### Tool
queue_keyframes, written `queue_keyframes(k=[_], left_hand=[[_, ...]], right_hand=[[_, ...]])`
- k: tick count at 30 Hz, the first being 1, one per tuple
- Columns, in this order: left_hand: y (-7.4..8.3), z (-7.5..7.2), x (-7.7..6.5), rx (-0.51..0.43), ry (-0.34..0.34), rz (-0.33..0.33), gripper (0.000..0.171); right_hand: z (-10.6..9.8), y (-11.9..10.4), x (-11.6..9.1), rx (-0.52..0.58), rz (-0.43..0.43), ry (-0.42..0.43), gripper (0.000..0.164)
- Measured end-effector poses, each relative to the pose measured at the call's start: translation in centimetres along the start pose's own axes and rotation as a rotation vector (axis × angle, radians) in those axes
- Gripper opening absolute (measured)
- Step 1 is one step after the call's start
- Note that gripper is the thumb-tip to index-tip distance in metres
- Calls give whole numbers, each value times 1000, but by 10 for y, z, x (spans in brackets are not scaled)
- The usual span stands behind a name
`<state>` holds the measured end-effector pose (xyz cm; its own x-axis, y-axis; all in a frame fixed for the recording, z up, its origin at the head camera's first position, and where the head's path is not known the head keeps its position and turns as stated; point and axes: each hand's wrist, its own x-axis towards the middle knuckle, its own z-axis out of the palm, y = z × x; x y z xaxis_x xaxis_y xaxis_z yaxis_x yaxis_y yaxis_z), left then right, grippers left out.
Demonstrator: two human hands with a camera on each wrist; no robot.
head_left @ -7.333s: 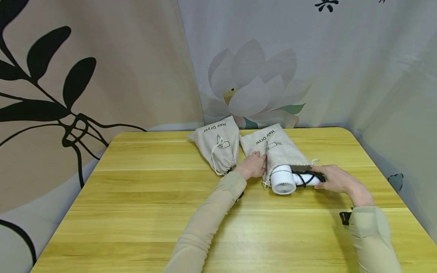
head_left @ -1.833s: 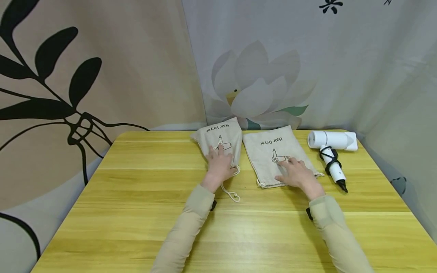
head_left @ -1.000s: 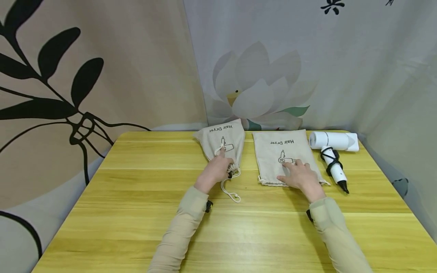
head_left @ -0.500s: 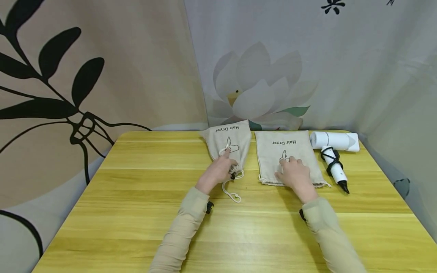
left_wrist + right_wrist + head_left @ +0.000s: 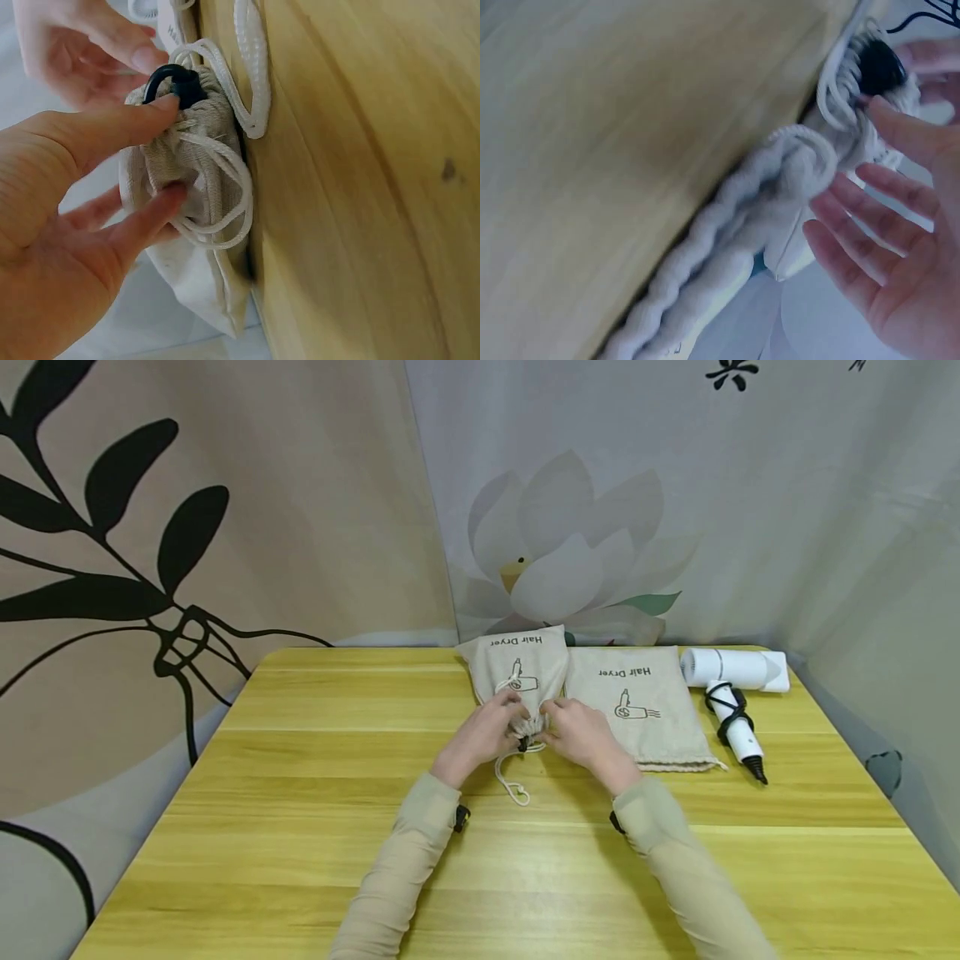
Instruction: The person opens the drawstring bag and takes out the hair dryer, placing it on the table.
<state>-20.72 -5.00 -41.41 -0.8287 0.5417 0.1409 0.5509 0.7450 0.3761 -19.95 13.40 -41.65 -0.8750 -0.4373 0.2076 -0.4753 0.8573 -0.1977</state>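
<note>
A beige drawstring bag (image 5: 542, 664) with upside-down "Hair Dryer" print lies at the table's back, its gathered mouth towards me. My left hand (image 5: 480, 739) grips that mouth, thumb against a black cord piece (image 5: 189, 88) poking out and fingers on the cloth. From the other side my right hand (image 5: 587, 737) comes to the same mouth, its fingers spread and fairly straight in the right wrist view; whether they press on the cloth is unclear. A white drawstring (image 5: 232, 176) loops over the bag. Beside it a second, flat bag (image 5: 647, 687) lies untouched.
At the back right a white hair dryer (image 5: 735, 670) lies on the wooden table (image 5: 525, 877), black cord wound round its handle. Behind the table hangs a printed curtain (image 5: 315, 510). The drawstring's tail (image 5: 513, 791) trails forward on the wood.
Earlier the hair dryer came out of the right bag and went to the back right. That bag was smoothed flat. The left bag slid right, and my right hand moved left onto its mouth.
</note>
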Motion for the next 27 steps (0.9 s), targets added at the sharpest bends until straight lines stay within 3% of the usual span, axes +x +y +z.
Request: queue_keyframes(k=[7, 11, 15, 22, 27], left_hand=[[8, 2, -1, 75, 117, -88, 47], [9, 1, -3, 122, 110, -118, 37], [7, 0, -5, 149, 94, -99, 26], [6, 0, -5, 171, 86, -107, 22], [5, 4, -6, 261, 96, -114, 25]], right_hand=[[9, -3, 6, -30, -24, 4, 33], [13, -5, 8, -75, -33, 26, 39], [15, -7, 9, -112, -42, 43, 38], [15, -10, 10, -156, -68, 73, 33], [16, -10, 10, -174, -90, 93, 30]])
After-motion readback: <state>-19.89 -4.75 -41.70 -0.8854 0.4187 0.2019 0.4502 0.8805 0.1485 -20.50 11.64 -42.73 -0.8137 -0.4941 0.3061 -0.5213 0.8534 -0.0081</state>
